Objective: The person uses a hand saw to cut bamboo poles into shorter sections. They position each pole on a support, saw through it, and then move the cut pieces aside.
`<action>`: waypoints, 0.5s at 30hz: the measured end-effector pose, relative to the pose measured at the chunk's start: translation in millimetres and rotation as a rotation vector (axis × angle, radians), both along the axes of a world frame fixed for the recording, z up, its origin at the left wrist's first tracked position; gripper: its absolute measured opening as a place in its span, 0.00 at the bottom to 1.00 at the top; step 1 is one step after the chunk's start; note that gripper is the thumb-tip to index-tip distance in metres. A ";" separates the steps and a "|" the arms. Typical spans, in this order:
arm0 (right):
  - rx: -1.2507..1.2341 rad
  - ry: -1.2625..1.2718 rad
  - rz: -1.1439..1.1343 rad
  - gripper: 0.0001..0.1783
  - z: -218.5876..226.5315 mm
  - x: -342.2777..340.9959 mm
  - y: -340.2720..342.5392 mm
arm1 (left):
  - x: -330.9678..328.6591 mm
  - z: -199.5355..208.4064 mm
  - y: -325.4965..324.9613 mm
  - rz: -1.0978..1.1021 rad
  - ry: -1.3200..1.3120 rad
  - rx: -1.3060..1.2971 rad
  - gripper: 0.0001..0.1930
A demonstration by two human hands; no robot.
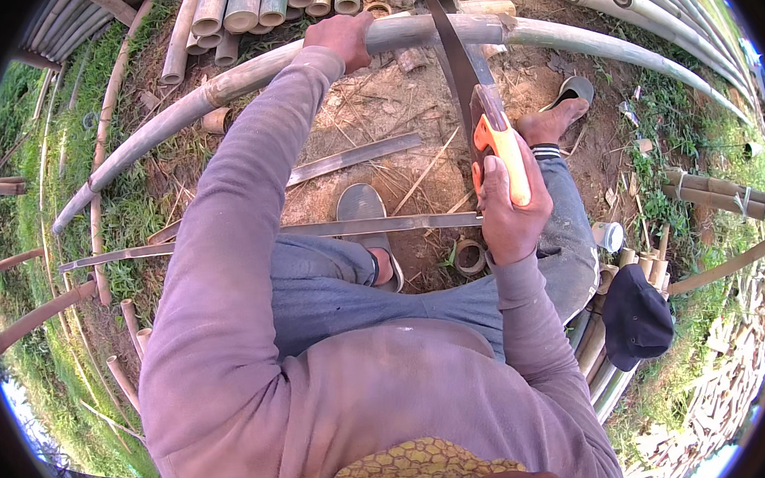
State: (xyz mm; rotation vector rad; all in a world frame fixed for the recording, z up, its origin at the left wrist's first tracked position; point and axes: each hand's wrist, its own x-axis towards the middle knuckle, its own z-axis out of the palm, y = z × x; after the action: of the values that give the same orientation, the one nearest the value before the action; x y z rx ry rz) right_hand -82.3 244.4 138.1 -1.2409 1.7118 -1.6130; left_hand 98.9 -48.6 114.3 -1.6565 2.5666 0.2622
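- Two bare hands, seen from my remote station through the head camera, are both engaged.
- Right hand: closed around the orange handle of a handsaw, thumb uppermost; the blade points away from the body.
- Left hand: closed over a bamboo pole, to the left of the blade. The fingertips are out of my sight on the far side.
- Bamboo pole: lying crosswise beyond the feet, its apparent curve partly due to the lens. The blade crosses it between the left hand and a node farther right; I cannot tell whether the teeth sit in a kerf.
- Progress: the pole runs on at both sides of the blade, so I judge this cut unfinished, its depth hidden from me. Cut bamboo tubes lie grouped just beyond the pole, which I take as finished cuts; severing the pole at the blade appears to be what is left.
- Near ground: a split bamboo strip lies between pole and feet; a longer bamboo slat extends across the left shin toward the right wrist. A short bamboo ring lies below the slat.
- Periphery: a dark cap rests on bamboo pieces at the right, near a white container. Long bamboo poles fill the upper right.
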 end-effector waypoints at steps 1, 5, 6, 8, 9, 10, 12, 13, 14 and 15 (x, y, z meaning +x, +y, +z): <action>-0.010 0.008 -0.003 0.23 -1.3 1.3 -3.0 | 3.0 -2.0 4.6 0.007 0.010 -0.008 0.29; -0.118 0.273 -0.010 0.20 -7.8 -7.4 -69.5 | -7.0 9.1 28.5 -0.001 -0.009 0.105 0.29; -0.063 0.184 -0.005 0.20 -3.9 -0.8 -50.0 | -2.8 13.1 26.5 -0.006 0.001 0.079 0.29; -0.059 0.047 0.006 0.21 -2.8 13.6 -1.1 | 8.3 16.5 20.3 -0.012 0.026 0.030 0.30; -0.106 0.005 0.011 0.21 -6.7 15.3 13.4 | 8.9 21.2 14.5 -0.018 0.019 0.001 0.28; -0.177 -0.064 0.003 0.23 -7.9 21.0 18.3 | 7.5 19.5 18.5 -0.027 0.008 -0.003 0.27; -0.112 0.106 -0.025 0.23 -17.1 17.1 -3.3 | 10.8 12.8 29.0 -0.049 -0.004 0.024 0.25; -0.101 0.196 -0.047 0.23 -22.2 10.7 -28.1 | 10.1 16.9 30.7 -0.073 0.015 -0.016 0.26; 0.003 0.082 -0.021 0.24 -30.6 0.8 -48.4 | 7.7 24.1 31.8 -0.095 0.040 -0.065 0.26; 0.052 0.046 -0.021 0.24 -39.4 -1.7 -42.2 | 13.7 30.2 40.6 -0.100 0.054 -0.095 0.26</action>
State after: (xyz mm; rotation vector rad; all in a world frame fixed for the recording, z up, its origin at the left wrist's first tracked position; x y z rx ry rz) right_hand -84.0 202.2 98.7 -1.2484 1.7891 -1.5531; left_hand 112.6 -8.0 144.5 -1.5648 2.7321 0.1833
